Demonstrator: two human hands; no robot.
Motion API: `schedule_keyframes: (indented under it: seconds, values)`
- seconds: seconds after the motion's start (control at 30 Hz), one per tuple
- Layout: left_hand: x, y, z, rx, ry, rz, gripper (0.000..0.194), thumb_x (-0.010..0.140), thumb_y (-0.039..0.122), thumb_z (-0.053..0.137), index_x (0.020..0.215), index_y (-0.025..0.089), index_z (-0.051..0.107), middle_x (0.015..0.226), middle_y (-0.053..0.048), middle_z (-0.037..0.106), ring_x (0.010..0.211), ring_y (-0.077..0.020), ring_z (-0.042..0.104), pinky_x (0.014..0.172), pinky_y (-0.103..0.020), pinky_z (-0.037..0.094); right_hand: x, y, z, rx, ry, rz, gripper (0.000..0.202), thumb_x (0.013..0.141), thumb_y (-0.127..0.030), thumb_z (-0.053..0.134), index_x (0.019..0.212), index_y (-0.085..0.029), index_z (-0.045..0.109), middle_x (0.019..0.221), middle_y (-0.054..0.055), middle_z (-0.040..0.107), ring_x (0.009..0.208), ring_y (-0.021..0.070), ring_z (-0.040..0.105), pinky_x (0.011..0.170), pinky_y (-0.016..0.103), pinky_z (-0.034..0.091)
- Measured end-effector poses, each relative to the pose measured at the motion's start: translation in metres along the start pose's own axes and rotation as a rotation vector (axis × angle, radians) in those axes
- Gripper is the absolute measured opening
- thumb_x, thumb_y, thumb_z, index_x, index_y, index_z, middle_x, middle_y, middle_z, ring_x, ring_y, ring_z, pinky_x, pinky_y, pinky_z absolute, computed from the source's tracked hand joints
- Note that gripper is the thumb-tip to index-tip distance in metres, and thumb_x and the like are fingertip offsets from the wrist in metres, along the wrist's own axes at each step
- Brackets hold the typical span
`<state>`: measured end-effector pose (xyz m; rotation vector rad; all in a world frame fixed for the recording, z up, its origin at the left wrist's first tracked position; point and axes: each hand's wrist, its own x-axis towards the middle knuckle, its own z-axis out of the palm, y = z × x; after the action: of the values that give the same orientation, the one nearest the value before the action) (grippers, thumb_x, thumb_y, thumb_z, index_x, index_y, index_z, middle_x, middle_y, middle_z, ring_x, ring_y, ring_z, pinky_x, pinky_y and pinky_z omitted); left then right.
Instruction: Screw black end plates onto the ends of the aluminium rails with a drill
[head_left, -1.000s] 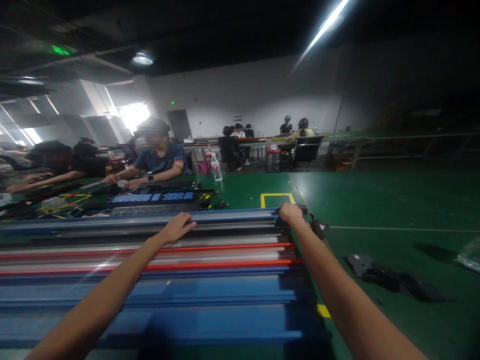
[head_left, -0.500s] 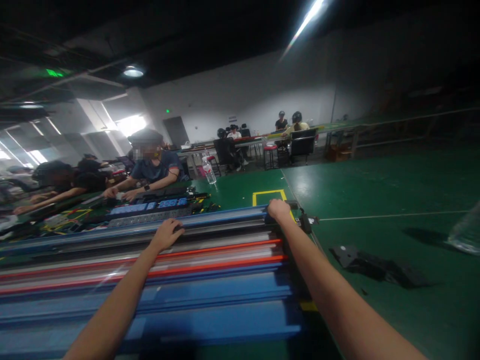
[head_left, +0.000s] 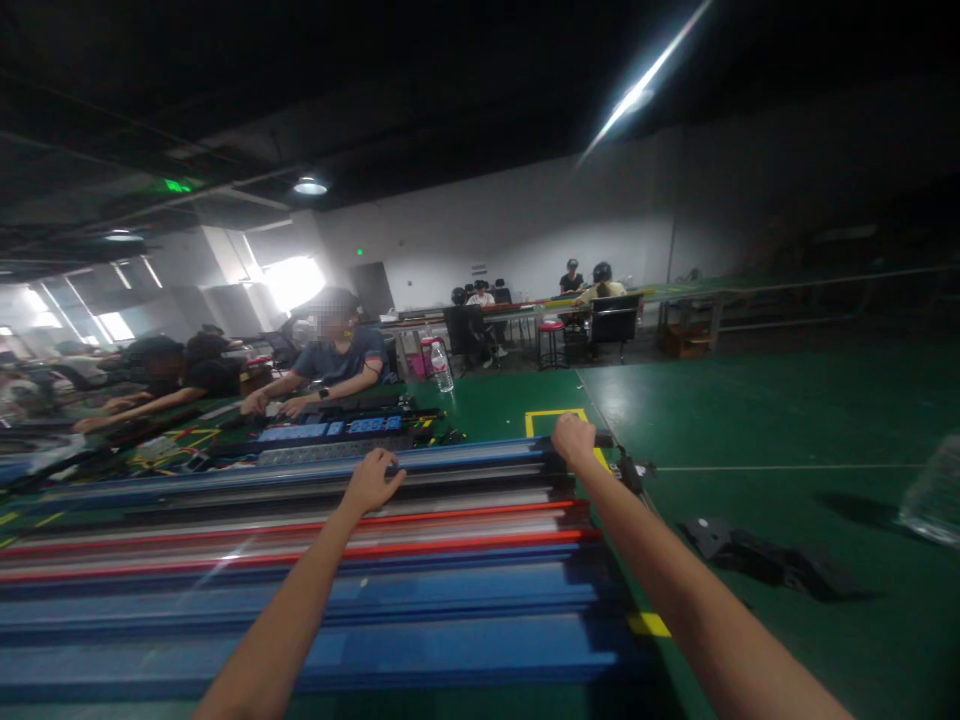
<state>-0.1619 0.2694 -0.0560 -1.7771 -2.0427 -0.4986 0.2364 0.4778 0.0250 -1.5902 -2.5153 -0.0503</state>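
Long blue, red, grey and black profiles lie side by side across the table in front of me. At the right end of the far blue profile [head_left: 480, 453], my right hand [head_left: 574, 440] is closed around it; its fingertips are hidden. A black end piece [head_left: 604, 439] pokes out just right of that hand. My left hand [head_left: 375, 482] rests with thumb and fingers apart over the far profiles, near a dark one [head_left: 465, 470]. Nearer to me lie red-edged profiles [head_left: 525, 540] and wide blue profiles [head_left: 465, 590].
Blue socket strips [head_left: 330, 429] and tangled cables [head_left: 161, 450] lie beyond the profiles on the left, where a co-worker [head_left: 337, 355] leans over the table. A water bottle [head_left: 441, 368] stands farther back. Black parts [head_left: 772, 560] and a clear bottle [head_left: 934, 500] are on the right.
My view has tilted and turned, so the whole scene sits lower and more to the right. Both hands stay at about the same places on the profiles.
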Motion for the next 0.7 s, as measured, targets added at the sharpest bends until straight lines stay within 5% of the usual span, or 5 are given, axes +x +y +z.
schedule_keyframes:
  seconds: [0.2, 0.37, 0.53, 0.7]
  values:
    - [-0.009, -0.004, -0.019, -0.002, -0.132, 0.087, 0.042, 0.096, 0.054, 0.043, 0.103, 0.017, 0.064, 0.105, -0.015, 0.063, 0.105, -0.031, 0.058, 0.094, -0.044, 0.046, -0.033, -0.026, 0.003, -0.049, -0.052, -0.284, 0.035, 0.097, -0.036, 0.063, 0.126, -0.017, 0.06, 0.126, 0.01, 0.064, 0.106, 0.0248, 0.065, 0.089, 0.046, 0.056]
    - [-0.025, -0.046, -0.044, -0.053, -0.336, 0.13, 0.043, 0.094, 0.055, 0.045, 0.104, 0.02, 0.068, 0.107, -0.012, 0.07, 0.103, -0.0269, 0.063, 0.095, -0.038, 0.047, -0.057, -0.036, 0.019, -0.078, -0.187, -0.494, 0.033, 0.097, -0.036, 0.063, 0.123, -0.017, 0.062, 0.125, 0.01, 0.064, 0.107, 0.0246, 0.065, 0.091, 0.047, 0.056]
    - [-0.037, -0.091, -0.053, -0.047, -0.475, 0.035, 0.039, 0.09, 0.045, 0.046, 0.103, 0.018, 0.071, 0.108, -0.014, 0.075, 0.101, -0.0264, 0.069, 0.091, -0.036, 0.05, -0.05, -0.036, 0.023, -0.076, -0.274, -0.522, 0.033, 0.097, -0.036, 0.063, 0.123, -0.017, 0.062, 0.123, 0.009, 0.065, 0.103, 0.0234, 0.066, 0.087, 0.045, 0.057]
    - [-0.041, -0.105, -0.052, -0.047, -0.521, -0.036, 0.046, 0.088, 0.047, 0.043, 0.105, 0.016, 0.072, 0.109, -0.016, 0.075, 0.101, -0.0283, 0.069, 0.094, -0.038, 0.05, -0.046, -0.038, 0.022, -0.035, -0.302, -0.499, 0.033, 0.097, -0.036, 0.063, 0.125, -0.019, 0.061, 0.126, 0.009, 0.063, 0.104, 0.0235, 0.066, 0.087, 0.045, 0.057]
